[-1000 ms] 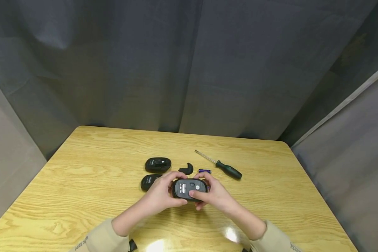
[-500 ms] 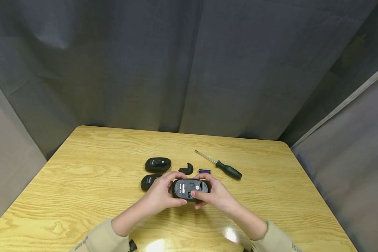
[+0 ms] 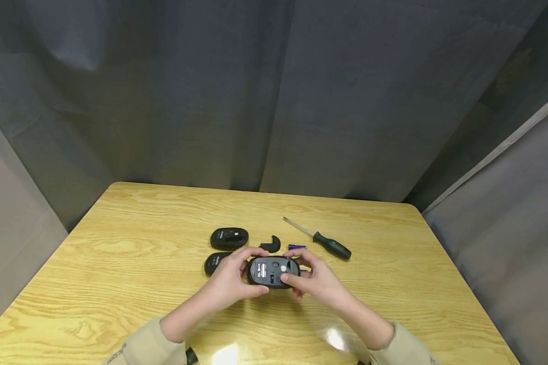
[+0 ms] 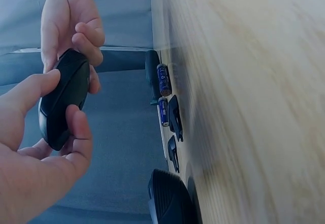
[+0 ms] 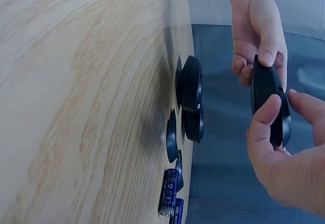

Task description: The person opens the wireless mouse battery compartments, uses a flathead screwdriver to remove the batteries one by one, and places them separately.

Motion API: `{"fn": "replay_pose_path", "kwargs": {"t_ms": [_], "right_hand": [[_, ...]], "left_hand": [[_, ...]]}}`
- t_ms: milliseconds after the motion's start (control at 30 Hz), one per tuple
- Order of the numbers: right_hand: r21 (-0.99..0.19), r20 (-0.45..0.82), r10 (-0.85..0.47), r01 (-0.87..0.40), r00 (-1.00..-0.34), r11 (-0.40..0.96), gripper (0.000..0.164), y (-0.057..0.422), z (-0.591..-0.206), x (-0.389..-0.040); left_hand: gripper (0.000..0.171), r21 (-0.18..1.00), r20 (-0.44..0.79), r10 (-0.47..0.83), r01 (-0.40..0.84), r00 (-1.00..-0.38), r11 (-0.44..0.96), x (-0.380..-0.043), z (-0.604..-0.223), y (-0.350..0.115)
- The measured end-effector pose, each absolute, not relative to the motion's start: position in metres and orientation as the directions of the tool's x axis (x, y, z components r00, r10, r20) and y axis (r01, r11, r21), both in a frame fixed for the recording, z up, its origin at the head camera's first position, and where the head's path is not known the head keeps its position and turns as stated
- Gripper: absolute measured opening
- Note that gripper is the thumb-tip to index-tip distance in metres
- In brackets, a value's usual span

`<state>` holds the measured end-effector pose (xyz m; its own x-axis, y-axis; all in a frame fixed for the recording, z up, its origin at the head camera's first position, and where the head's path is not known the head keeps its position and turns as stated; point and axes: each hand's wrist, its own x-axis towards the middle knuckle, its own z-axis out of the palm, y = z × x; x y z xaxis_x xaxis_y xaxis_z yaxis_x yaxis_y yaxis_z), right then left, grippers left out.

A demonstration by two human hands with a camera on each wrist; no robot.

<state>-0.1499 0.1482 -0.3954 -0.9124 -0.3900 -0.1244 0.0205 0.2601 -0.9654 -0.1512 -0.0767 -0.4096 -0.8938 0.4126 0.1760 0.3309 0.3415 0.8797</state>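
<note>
Both hands hold a black computer mouse (image 3: 266,271), underside up, above the table. My left hand (image 3: 230,276) grips its left end, thumb along the near edge and fingers at the far edge. My right hand (image 3: 317,279) holds the right end, thumb pressed on the underside and fingers round the far side and below. A dark slot shows in the underside left of that thumb, and a dark gap near the right end. In the right wrist view the mouse (image 5: 265,89) stands edge-on, pinched between right thumb and fingers.
Two more black mice lie bottom up, an upper mouse (image 3: 229,239) and a lower mouse (image 3: 214,262) partly behind the left hand. Black covers (image 4: 175,117), blue batteries (image 4: 163,79) and a screwdriver (image 3: 331,246) with a dark green handle lie beyond the hands on the wooden table (image 3: 118,263).
The right thumb has slid rightward over the underside, and a dark slot has come into view left of it. The mouse has shifted slightly up and left with both hands.
</note>
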Motion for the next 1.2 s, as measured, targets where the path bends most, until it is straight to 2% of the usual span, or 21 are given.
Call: {"fn": "replay_pose_path", "kwargs": {"t_ms": [233,633,800,1200], "right_hand": [[-0.980,-0.103,-0.415,0.021,-0.904,0.199,0.050,0.153,-0.395,-0.150],[-0.984,-0.094,-0.410,0.022,-0.907,0.178,0.049,0.158,-0.393,-0.147],[-0.985,-0.077,-0.387,0.011,-0.919,0.170,0.048,0.161,-0.390,-0.146],[-0.984,-0.106,-0.414,0.036,-0.904,0.174,0.047,0.163,-0.401,-0.145]], "left_hand": [[0.064,0.902,0.170,0.419,0.312,-0.892,0.299,-0.152,-0.411,-0.081],[0.065,0.909,0.147,0.427,0.292,-0.892,0.297,-0.151,-0.409,-0.087],[0.065,0.901,0.146,0.392,0.286,-0.908,0.327,-0.151,-0.410,-0.093],[0.068,0.930,0.114,0.331,0.218,-0.937,0.297,-0.157,-0.409,-0.113]]}}
